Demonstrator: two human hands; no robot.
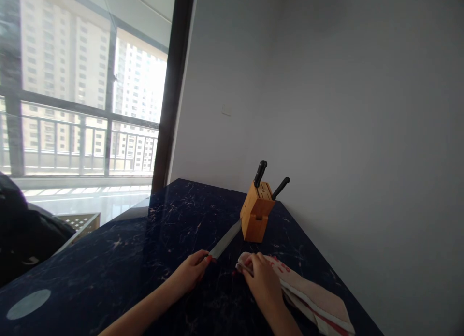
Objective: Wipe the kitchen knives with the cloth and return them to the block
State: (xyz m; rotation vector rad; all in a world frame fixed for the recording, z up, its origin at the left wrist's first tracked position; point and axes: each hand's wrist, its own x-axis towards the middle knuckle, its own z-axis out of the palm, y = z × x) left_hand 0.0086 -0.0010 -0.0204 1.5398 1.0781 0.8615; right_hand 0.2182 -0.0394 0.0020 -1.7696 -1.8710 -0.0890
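Note:
My left hand (pixel 195 270) is closed around the handle of a knife (pixel 226 240). Its long blade points away from me, with the tip beside the lower left side of the wooden knife block (pixel 250 215). My right hand (pixel 261 278) pinches the near-left corner of a folded pale pink towel (pixel 315 292) with red markings, which trails to the right along the dark table. Two black-handled knives stick up from the block, one upright knife handle (pixel 260 173) and one slanted knife handle (pixel 281 187). My fingers hide the knife's handle almost wholly.
The dark blue marbled table (pixel 181 220) meets a grey wall (pixel 344 133) on the right. A pale oval patch (pixel 29 304) lies at its near left. Beyond the left edge are a black item (pixel 25 229) and a crate-like frame (pixel 85 225), with windows behind.

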